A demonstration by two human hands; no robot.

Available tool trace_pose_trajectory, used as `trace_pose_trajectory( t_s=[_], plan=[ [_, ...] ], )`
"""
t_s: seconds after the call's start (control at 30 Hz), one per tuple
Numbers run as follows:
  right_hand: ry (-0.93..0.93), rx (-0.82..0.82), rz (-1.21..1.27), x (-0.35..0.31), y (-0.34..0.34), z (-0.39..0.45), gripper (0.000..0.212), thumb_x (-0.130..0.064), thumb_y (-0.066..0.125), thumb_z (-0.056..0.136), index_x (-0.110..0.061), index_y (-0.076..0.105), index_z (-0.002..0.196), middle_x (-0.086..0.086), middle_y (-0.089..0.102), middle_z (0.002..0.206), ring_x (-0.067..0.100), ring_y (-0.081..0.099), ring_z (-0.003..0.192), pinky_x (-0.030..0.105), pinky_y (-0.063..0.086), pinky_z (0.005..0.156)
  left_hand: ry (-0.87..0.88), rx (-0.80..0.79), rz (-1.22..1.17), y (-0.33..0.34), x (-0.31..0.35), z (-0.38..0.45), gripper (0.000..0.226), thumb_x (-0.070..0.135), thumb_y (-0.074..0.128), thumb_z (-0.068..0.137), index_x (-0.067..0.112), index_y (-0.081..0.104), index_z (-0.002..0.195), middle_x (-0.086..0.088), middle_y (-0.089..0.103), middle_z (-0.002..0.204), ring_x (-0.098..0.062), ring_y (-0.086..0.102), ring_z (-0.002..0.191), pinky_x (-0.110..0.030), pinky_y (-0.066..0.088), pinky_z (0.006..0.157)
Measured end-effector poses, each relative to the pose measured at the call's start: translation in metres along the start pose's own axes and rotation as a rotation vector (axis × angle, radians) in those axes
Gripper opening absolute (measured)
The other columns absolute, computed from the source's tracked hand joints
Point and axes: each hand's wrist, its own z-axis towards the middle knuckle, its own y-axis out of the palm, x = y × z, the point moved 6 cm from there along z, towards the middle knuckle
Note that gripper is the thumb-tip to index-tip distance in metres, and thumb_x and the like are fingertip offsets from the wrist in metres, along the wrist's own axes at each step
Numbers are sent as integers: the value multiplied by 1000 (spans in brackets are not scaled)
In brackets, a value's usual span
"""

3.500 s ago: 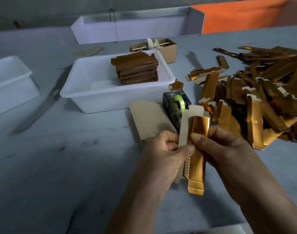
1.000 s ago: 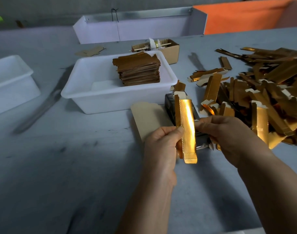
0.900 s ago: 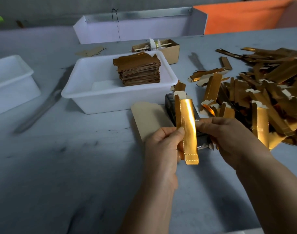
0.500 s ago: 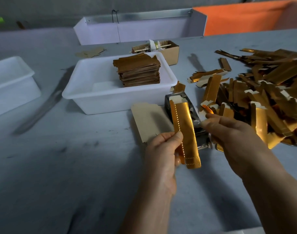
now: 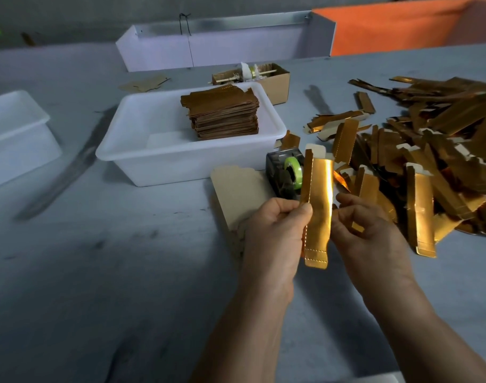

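Gold carton sleeve (image 5: 317, 205): upright above worktop (image 5: 125, 272), left hand (image 5: 272, 230) grip pinching its left edge | right hand (image 5: 371, 233): fingers curled at right edge, grip indeterminate | white tub (image 5: 120, 150): holds stack of brown flats (image 5: 222, 114)

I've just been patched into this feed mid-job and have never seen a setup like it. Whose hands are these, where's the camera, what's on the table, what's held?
There is no machine here: a person works bare-handed, and the single camera sits on their head, looking forward and down. The left hand pinches a long gold carton blank by its left edge; the right hand pinches its right edge with curled fingers. Behind it stands a tape dispenser with a green roll. On the grey table: a white tub holding stacked brown blanks, and a heap of gold blanks at right.
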Motion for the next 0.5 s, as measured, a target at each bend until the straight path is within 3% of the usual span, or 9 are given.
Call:
trace_pose_trajectory(
  t_s=[0.17,0.37,0.5],
  plan=[
    [8,30,67,5,4,-3,16,-15,64,85,-18,62,69,-4,52,129,7,47,110,34,47,90,64,6,168,1,7,-2,8,27,63,91,21,68,94,11,69,77,-2,64,70,-22,51,63],
    [-82,6,-187,0,2,3,23,-9,65,84,-20,53,68,-6,52,120,5,47,97,6,33,65,41,7,223,-1,10,-3,5,28,63,91,24,67,89,14,68,79,-1,63,71,-16,46,58],
    [10,-16,-81,11,-6,2,13,-17,59,88,-19,60,75,-5,58,115,10,51,96,15,38,67,-9,-18,195,-2,9,-3,4,26,65,90,23,68,88,12,66,74,-2,60,68,-19,45,59]
  ],
)
